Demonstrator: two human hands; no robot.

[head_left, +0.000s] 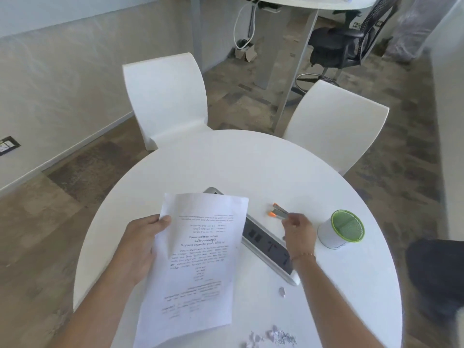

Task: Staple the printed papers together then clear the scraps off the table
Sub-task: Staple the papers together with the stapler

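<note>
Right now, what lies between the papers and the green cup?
In the head view: the power strip and the right hand gripping the stapler.

Round white table (200,156): socket strip (266,243), mesh cup (341,228), scraps (273,336).

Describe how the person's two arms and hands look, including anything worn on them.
Both forearms are bare, with no sleeves in view. The right hand has a thin gold-coloured chain bracelet round its wrist. The left hand wears nothing visible: no watch, glove or bracelet.

One stapler (280,212), two white chairs (165,96)
</note>
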